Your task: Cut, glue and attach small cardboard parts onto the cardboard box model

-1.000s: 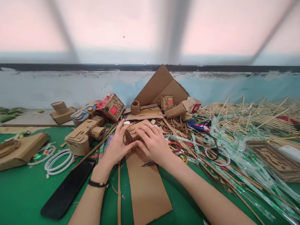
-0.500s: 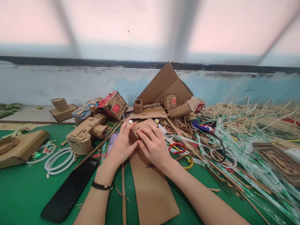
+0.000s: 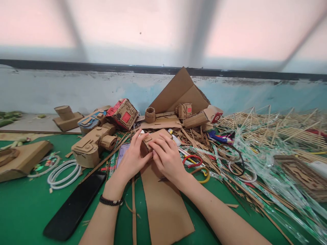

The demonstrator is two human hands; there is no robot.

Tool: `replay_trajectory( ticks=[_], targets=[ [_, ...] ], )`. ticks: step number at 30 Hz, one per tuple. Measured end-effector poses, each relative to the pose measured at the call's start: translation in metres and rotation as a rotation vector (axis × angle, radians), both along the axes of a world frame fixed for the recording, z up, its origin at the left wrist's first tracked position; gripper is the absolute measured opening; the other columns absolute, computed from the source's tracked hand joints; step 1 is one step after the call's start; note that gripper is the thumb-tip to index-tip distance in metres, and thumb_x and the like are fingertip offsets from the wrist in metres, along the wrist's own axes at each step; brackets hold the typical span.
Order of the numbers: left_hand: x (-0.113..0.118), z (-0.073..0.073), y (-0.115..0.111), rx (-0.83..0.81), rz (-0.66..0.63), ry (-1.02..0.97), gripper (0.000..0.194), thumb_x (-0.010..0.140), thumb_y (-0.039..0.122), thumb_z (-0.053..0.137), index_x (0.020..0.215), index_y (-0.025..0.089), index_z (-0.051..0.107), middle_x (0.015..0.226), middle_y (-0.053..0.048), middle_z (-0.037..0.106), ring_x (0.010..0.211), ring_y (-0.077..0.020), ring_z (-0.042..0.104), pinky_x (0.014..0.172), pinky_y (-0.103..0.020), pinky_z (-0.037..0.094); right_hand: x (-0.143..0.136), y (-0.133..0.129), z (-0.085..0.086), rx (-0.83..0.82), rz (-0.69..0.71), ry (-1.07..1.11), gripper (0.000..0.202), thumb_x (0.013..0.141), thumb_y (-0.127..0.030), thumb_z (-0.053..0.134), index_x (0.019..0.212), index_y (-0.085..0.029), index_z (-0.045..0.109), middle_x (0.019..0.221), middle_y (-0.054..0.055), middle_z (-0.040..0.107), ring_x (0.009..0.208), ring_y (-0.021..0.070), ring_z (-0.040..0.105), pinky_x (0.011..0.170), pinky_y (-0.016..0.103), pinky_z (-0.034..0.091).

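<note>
A small cardboard box [image 3: 146,146] sits between my two hands at the middle of the table. My left hand [image 3: 133,154] grips its left side, thumb along the near edge and fingers reaching over the far side. My right hand [image 3: 166,154] is curled on its right side, with the fingertips pressed to the top and front. The two thumbs nearly meet at the near face; part of the box is hidden behind the fingers. Below the hands lies a long flat cardboard sheet [image 3: 166,207] on the green table. A phone [image 3: 123,153] shows partly behind my left wrist.
Cardboard camera models [image 3: 88,149] stand at the left, beside coiled white tubing [image 3: 63,175] and a long black strip [image 3: 75,207]. Scissors with red [image 3: 192,160] and yellow handles lie right of my hands. Plastic strips [image 3: 276,190] and thin wooden sticks [image 3: 270,127] crowd the right side.
Both hands keep their hold on the small box. My right thumb and fingers have shifted slightly; the whole view has moved a touch.
</note>
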State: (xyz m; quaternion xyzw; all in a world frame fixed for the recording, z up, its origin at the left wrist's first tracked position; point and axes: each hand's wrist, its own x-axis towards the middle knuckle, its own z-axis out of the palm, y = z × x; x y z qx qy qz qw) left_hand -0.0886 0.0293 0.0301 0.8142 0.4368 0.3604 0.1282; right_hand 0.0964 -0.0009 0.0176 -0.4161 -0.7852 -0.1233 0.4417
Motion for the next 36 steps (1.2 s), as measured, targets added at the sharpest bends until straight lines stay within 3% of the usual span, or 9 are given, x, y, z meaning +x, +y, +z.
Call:
replay_trajectory(
  ticks=[9,14,20,31,36],
  targets=[
    [0.001,0.001,0.001,0.001,0.0,-0.007,0.059,0.096,0.032,0.065,0.15,0.029,0.042,0.17,-0.015,0.03,0.154,-0.0346,0.04,0.122,-0.055,0.042,0.001,-0.002,0.0,-0.001,-0.004,0.018,0.035,0.104,-0.017,0.051,0.136,-0.017,0.066,0.132,0.01,0.071,0.143,0.0304,0.049,0.117,0.05,0.043],
    [0.001,0.001,0.001,-0.009,0.004,-0.008,0.059,0.096,0.038,0.068,0.149,0.029,0.042,0.171,-0.015,0.029,0.156,-0.0346,0.037,0.124,-0.055,0.04,0.008,-0.002,0.002,0.029,-0.014,0.092,0.042,0.104,-0.015,0.049,0.144,-0.017,0.06,0.143,0.012,0.065,0.149,0.0302,0.045,0.12,0.05,0.041],
    [0.001,0.0,0.002,0.006,-0.005,0.0,0.059,0.096,0.032,0.065,0.15,0.027,0.041,0.171,-0.016,0.028,0.156,-0.0346,0.037,0.125,-0.057,0.038,0.005,-0.002,0.0,0.023,0.013,0.028,0.037,0.105,-0.02,0.053,0.14,-0.017,0.064,0.136,0.01,0.071,0.148,0.0305,0.045,0.118,0.05,0.042],
    [0.0,0.001,0.0,-0.011,-0.012,-0.003,0.06,0.096,0.03,0.064,0.151,0.029,0.041,0.172,-0.014,0.026,0.156,-0.0342,0.037,0.122,-0.054,0.042,0.003,0.0,-0.002,-0.026,0.025,0.006,0.037,0.104,-0.019,0.05,0.138,-0.021,0.065,0.134,0.008,0.071,0.148,0.03,0.046,0.119,0.052,0.042],
    [-0.003,0.003,0.001,-0.03,-0.008,-0.031,0.063,0.095,0.035,0.07,0.151,0.032,0.043,0.173,-0.012,0.023,0.156,-0.0338,0.037,0.118,-0.053,0.047,0.007,-0.001,0.002,0.032,0.008,0.051,0.044,0.103,-0.017,0.048,0.147,-0.021,0.057,0.146,0.012,0.062,0.149,0.0298,0.046,0.12,0.051,0.042]
  ],
)
